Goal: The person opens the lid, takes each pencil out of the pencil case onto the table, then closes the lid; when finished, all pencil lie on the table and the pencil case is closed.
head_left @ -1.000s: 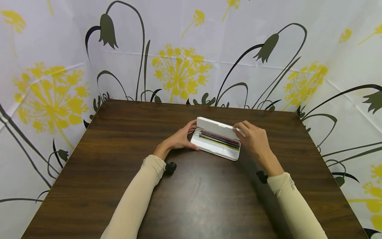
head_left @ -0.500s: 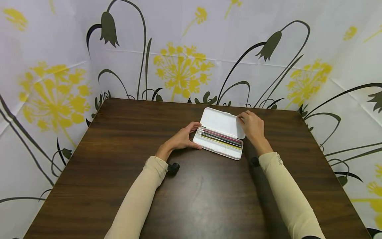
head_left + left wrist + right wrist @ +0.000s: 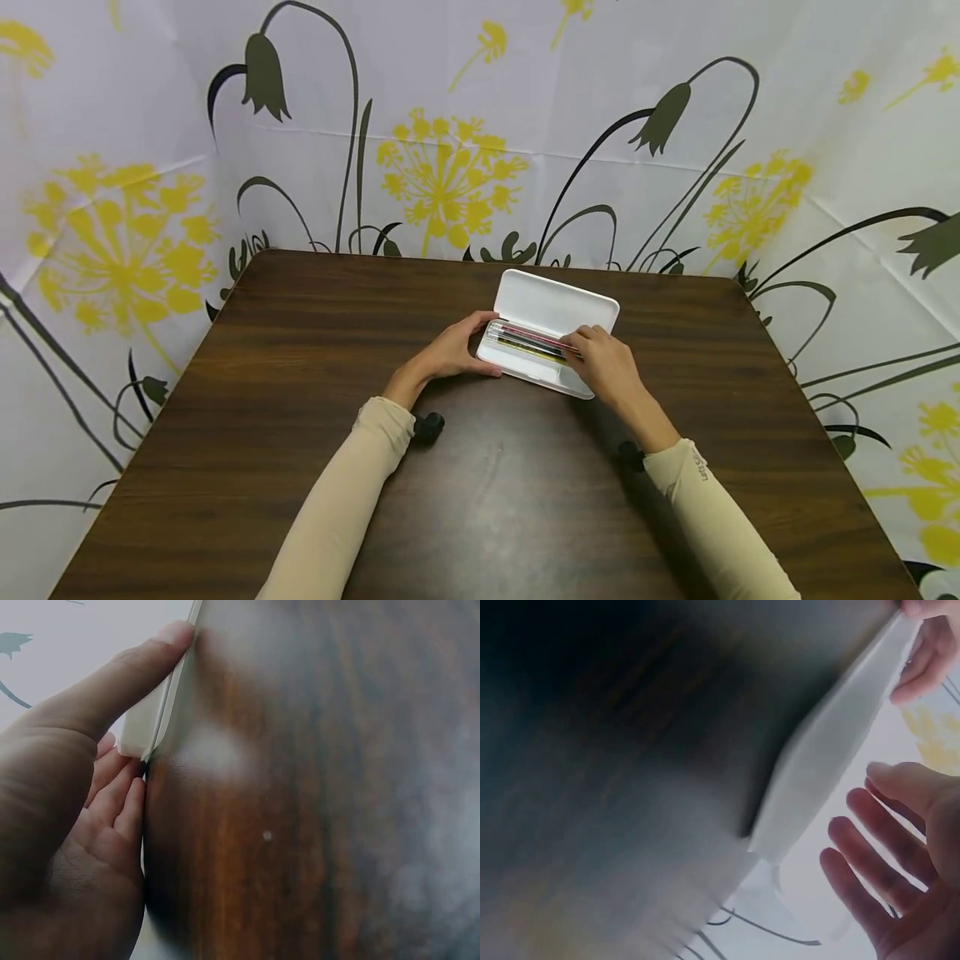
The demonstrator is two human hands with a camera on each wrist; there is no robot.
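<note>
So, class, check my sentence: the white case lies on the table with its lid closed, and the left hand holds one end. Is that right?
Not quite: the lid is open, not closed, as the head view shows. The white case does lie on the table, and the left hand holds one end.

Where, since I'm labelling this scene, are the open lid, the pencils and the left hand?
Open lid (image 3: 553, 301): head view, middle of its inner face.
Pencils (image 3: 529, 340): head view, middle of their visible lengths.
Left hand (image 3: 448, 351): head view, middle of the hand, behind its fingers.
</note>
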